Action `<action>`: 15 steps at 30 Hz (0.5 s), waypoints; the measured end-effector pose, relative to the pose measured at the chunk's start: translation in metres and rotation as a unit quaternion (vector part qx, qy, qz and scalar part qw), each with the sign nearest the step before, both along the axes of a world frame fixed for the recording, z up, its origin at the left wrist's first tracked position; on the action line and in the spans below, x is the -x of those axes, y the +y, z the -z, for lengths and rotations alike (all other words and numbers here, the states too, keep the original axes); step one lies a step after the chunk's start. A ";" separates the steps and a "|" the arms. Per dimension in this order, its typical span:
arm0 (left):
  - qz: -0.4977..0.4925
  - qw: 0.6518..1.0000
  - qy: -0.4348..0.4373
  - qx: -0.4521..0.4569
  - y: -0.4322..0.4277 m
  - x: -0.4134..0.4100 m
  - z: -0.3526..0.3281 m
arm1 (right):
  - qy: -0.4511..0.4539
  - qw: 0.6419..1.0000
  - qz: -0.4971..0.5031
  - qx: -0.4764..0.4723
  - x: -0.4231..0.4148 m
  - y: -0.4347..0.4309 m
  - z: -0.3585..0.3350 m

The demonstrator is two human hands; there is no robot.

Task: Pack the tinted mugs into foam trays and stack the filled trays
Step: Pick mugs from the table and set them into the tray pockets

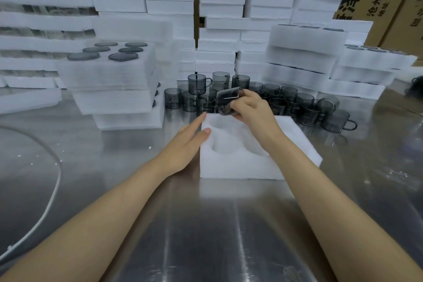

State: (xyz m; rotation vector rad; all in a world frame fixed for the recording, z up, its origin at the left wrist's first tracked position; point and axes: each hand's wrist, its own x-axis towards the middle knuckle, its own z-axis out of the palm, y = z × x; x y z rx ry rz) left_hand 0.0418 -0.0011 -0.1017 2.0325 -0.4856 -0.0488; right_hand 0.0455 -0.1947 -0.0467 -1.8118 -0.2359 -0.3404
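A white foam tray (242, 165) with round hollows lies on the metal table in front of me, its visible hollows holding nothing. My left hand (190, 142) rests flat against the tray's left edge, fingers apart. My right hand (251, 107) holds a smoky grey tinted mug (226, 101) tilted above the tray's far hollows. Several loose tinted mugs (286, 103) stand in a cluster just behind the tray, some stacked two high. A stack of filled trays (109, 84) with mug rims showing on top stands at the left.
Tall stacks of white foam trays (224, 11) line the back, with cardboard boxes (389, 2) behind at the right. More filled trays (304, 52) stand at the right. A white cable (55, 188) curves over the table's left side. The steel tabletop (217, 236) is shiny.
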 end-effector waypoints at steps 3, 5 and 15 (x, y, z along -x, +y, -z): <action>0.001 1.000 -0.002 0.004 0.000 -0.001 0.000 | -0.057 0.997 0.018 0.047 0.005 0.005 0.000; 0.004 1.000 -0.002 0.007 0.000 -0.001 0.000 | -0.065 0.997 -0.004 0.050 0.009 0.010 0.002; 0.006 1.000 -0.006 0.018 0.000 -0.002 0.003 | -0.100 0.978 -0.011 0.185 0.017 0.014 -0.002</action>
